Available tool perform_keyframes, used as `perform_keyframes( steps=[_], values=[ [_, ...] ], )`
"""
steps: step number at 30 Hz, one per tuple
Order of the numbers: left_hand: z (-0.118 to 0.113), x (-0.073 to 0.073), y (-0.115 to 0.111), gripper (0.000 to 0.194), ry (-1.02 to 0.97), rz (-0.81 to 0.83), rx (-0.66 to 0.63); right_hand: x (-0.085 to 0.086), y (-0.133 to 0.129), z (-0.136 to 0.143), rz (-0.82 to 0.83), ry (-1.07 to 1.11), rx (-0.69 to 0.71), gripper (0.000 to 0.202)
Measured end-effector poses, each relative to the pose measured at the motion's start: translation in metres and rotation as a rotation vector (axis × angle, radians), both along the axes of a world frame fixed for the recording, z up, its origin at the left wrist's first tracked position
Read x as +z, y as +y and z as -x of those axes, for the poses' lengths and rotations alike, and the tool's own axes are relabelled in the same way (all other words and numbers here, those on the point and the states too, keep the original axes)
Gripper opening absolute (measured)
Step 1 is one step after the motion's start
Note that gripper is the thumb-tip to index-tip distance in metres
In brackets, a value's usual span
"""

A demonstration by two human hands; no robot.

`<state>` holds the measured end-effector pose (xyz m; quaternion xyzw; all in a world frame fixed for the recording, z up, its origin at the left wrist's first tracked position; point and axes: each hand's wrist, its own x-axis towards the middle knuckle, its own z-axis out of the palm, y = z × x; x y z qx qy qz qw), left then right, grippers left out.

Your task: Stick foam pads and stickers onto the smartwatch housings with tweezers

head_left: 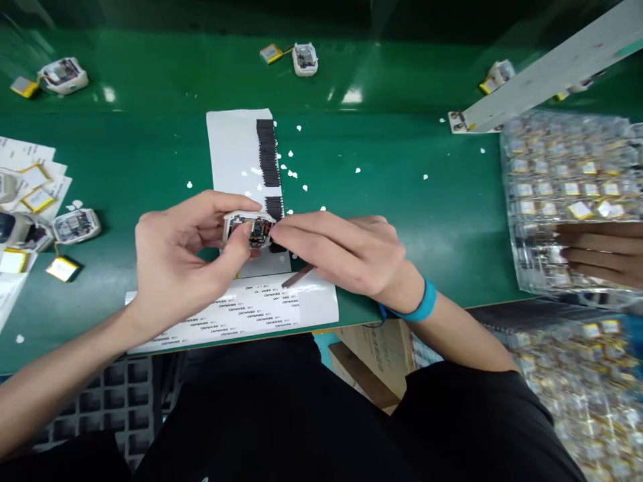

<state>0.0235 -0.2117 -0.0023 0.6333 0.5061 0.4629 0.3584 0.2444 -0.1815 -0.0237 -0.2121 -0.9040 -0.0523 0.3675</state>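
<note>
My left hand (183, 251) grips a small white device casing (240, 224) with an exposed circuit board, held just above the green bench. My right hand (344, 251) reaches in from the right, its fingertips pressing on a small dark part (258, 232) inside the casing. A teal band sits on my right wrist (424, 302). Under the hands lie a white sheet with a column of black strips (268, 154) and a printed label sheet (241, 311). A thin brown stick (299, 276) rests beneath my right hand.
Another person's hand (600, 253) rests on clear trays of small batteries (567, 187) at the right. Similar casings with yellow batteries lie at the left (75, 226), far left (63, 73) and back (305, 59). White paper dots (291, 173) scatter over the green conveyor (402, 201).
</note>
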Motion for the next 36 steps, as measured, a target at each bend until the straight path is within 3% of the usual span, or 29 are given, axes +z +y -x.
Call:
perform_keyframes(
  steps=[2, 7, 12, 15, 21, 25, 29, 36],
  values=[
    [0.002, 0.001, 0.002, 0.016, 0.026, 0.014, -0.058, 0.001, 0.0, 0.002, -0.009, 0.025, -0.026, 0.019],
    [0.004, 0.002, 0.008, 0.02, -0.121, 0.215, -0.281, -0.003, 0.001, 0.006, 0.226, 0.154, -0.09, 0.012],
    [0.007, 0.002, 0.012, 0.014, -0.221, 0.319, -0.325, -0.008, 0.005, 0.002, 0.055, 0.097, -0.047, 0.023],
    [0.008, 0.002, 0.011, 0.012, -0.283, 0.381, -0.364, -0.007, 0.005, -0.002, 0.073, 0.083, -0.02, 0.019],
    [0.01, 0.003, 0.01, 0.012, -0.278, 0.394, -0.357, -0.006, 0.002, -0.003, 0.204, 0.107, 0.02, 0.015],
    [0.011, 0.001, 0.012, 0.018, -0.255, 0.391, -0.347, -0.003, 0.005, -0.008, 0.092, 0.008, -0.044, 0.013],
    [0.01, 0.001, 0.014, 0.015, -0.236, 0.397, -0.298, 0.005, 0.011, -0.014, 0.13, -0.202, -0.167, 0.025],
    [0.004, 0.003, 0.012, 0.011, -0.23, 0.382, -0.278, 0.005, 0.008, -0.013, -0.01, -0.131, -0.069, 0.022]
  ],
)
